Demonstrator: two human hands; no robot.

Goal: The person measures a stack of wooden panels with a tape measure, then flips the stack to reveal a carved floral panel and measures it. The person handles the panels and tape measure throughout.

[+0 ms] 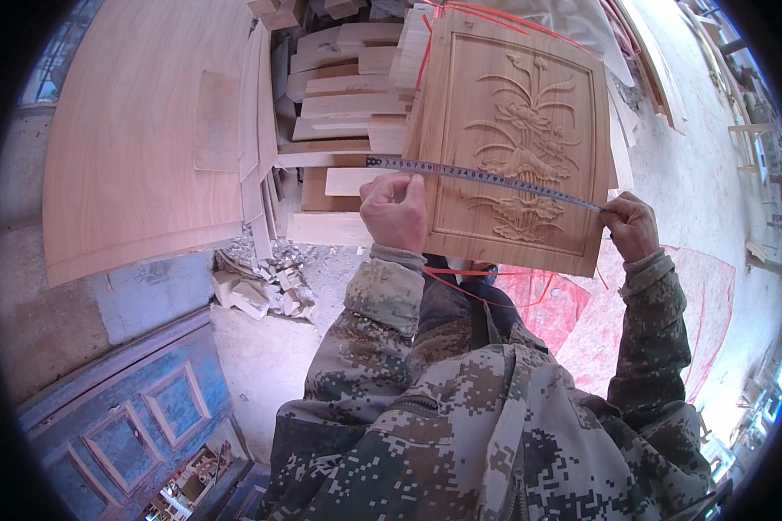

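Head view | left hand (395, 211) pinches tape measure (482, 177) at carved wooden panel's (513, 139) left edge | right hand (632, 226) grips tape at right edge | plank stack (343, 95) behind.

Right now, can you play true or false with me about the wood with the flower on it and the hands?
1. A tape measure stretches across the carved wooden panel. True.
2. The right hand pinches the tape at the panel's right edge. True.
3. The left hand holds a hammer. False: it grips the panel's left edge and the tape.
4. The carving shows a fish. False: it shows flowers and leaves.
5. The sleeves are plain white. False: they are camouflage.
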